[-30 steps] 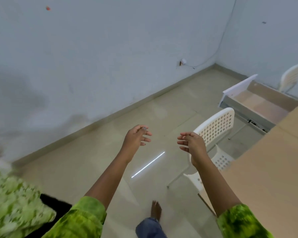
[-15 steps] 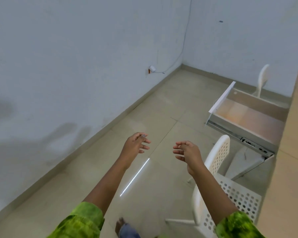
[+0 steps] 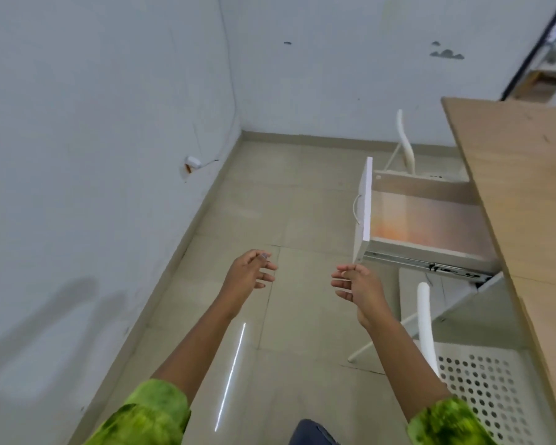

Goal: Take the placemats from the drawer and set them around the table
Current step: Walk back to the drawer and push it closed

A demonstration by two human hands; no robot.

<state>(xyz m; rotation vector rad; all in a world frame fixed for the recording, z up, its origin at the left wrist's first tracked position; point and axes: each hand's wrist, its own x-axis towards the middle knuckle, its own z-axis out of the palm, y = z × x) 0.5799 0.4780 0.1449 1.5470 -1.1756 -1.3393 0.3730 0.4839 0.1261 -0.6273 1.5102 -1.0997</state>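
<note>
While my left hand (image 3: 249,274) and right hand (image 3: 358,285) hang open and empty over bare floor (image 3: 270,203), the pulled-out drawer (image 3: 424,220) juts from the table (image 3: 527,194) edge.

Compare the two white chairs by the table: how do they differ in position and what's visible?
The near chair sits at bottom right, close to the right hand; the far chair stands beyond the open drawer. The near chair shows a perforated seat; the far chair shows mainly its curved backrest, its seat mostly hidden behind the drawer. Both are white and stand beside the table.
</note>
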